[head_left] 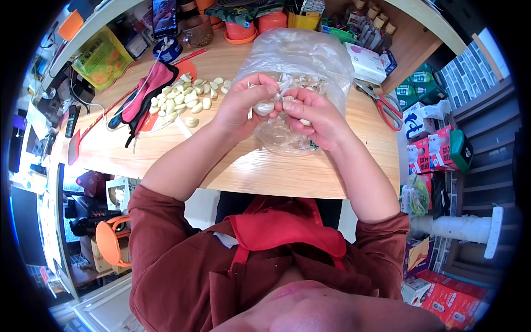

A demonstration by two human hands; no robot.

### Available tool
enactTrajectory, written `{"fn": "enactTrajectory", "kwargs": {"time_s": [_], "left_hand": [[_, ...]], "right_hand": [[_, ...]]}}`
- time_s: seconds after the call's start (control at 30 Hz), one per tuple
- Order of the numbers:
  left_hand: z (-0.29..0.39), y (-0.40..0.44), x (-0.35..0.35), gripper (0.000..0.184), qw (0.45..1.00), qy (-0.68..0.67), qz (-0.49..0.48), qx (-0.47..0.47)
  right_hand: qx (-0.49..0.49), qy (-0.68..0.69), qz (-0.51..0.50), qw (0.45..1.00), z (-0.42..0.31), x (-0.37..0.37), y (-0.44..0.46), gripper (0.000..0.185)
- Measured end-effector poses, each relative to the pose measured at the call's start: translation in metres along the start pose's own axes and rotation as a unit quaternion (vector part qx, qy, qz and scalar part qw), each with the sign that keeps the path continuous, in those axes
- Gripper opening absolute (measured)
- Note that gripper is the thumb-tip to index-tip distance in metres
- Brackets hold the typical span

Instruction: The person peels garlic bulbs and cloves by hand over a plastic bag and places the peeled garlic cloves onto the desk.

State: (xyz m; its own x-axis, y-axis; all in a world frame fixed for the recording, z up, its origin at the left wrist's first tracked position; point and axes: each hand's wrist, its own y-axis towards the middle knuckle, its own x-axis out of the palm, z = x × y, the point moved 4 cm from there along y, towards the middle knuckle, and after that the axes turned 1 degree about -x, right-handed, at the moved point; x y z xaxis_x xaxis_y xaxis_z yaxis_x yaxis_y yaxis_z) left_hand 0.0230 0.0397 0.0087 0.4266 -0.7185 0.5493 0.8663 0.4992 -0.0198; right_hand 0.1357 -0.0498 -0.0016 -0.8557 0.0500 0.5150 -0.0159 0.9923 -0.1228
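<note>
Over a clear plastic bag (287,50) with papery garlic skins (310,83), both hands meet fingertip to fingertip. My left hand (249,102) is closed around unpeeled garlic (264,107), thumb and fingers pinching near its top. My right hand (315,114) is closed too, its fingertips on a piece of garlic close to the left fingers; a pale clove (304,122) shows under its fingers. To the left of the hands, a pile of peeled garlic cloves (182,98) lies on the wooden table (249,177).
Red-handled scissors (387,108) lie right of the bag. A pink and black cloth item (149,91) sits left of the cloves. A phone (165,19) stands at the back, near a glass cup (197,31) and orange pots (239,32). A white box (366,63) is at back right.
</note>
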Motion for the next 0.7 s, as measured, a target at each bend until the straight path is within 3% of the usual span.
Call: {"fn": "enactTrajectory", "kwargs": {"time_s": [0.2,0.5,0.6,0.7], "left_hand": [[0.0,0.0,0.0,0.007,0.997,-0.063,-0.035,0.009],[0.001,0.0,0.0,0.007,0.994,-0.093,-0.046,0.018],[0.006,-0.005,0.005,0.009,0.996,0.054,-0.064,0.014],[-0.004,-0.002,0.005,0.007,0.961,0.264,-0.075,-0.027]], "right_hand": [[-0.018,0.0,-0.032,0.999,0.002,0.0,0.003,0.029],[-0.042,0.047,0.048,0.997,0.002,-0.001,0.001,0.018],[-0.079,0.048,0.064,0.994,-0.009,-0.006,-0.002,0.017],[-0.13,0.087,0.081,0.984,-0.018,-0.016,-0.001,0.017]]}}
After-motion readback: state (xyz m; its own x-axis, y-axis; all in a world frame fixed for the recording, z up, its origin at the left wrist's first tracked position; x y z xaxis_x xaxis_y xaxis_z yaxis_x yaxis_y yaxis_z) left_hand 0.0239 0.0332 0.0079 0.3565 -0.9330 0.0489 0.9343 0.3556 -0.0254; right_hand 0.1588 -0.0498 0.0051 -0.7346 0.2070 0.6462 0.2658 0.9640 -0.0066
